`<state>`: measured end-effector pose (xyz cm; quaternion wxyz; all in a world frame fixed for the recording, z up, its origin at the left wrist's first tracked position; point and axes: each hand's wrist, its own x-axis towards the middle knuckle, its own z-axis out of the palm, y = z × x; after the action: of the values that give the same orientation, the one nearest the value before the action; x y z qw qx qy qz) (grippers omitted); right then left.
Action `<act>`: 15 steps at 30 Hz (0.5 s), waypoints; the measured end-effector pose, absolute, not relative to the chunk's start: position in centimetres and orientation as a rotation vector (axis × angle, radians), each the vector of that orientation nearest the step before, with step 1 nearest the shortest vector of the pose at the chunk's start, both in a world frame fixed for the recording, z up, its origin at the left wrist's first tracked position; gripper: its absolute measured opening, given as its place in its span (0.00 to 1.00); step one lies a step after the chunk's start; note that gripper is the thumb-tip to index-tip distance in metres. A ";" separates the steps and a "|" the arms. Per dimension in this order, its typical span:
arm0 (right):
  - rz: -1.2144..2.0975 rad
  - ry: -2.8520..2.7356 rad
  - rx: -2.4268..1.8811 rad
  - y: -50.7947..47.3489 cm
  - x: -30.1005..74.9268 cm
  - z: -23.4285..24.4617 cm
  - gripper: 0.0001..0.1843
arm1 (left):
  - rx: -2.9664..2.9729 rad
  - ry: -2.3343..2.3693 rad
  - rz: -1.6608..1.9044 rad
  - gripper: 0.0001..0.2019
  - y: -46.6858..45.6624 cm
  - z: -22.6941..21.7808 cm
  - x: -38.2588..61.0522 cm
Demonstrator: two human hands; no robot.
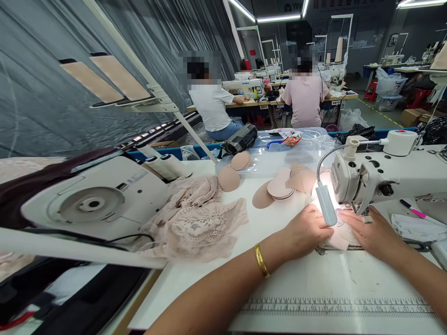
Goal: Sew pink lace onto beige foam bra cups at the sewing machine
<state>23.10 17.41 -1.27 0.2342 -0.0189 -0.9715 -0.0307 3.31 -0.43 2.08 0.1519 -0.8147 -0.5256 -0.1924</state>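
A small pale pink fabric piece lies under the head of a white sewing machine. My left hand, with a ring and a gold bracelet, holds its left side, the fingers closed and bent toward the thumb. My right hand grips the fabric from the right, its fingertips close to the needle area. A grey lamp on a bent neck lights the spot and hides part of my left fingertips. Left of my hands lie a stack of pale pink oval pads and a single darker oval pad.
Beige lace fabric is heaped beside a tilted white machine part at left. A printed ruler runs along the table's front. A pink-capped pen lies right. Two people sit at machines ahead.
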 end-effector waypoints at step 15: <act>-0.090 -2.729 -0.144 17.0 22.9 -0.6 0.28 | -2.288 -1.523 -0.522 0.15 -0.1 2.0 3.3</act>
<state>22.92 17.02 -0.58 0.2024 -0.0515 -0.9774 -0.0323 3.29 -0.08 1.98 0.1711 -0.8057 -0.5364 -0.1839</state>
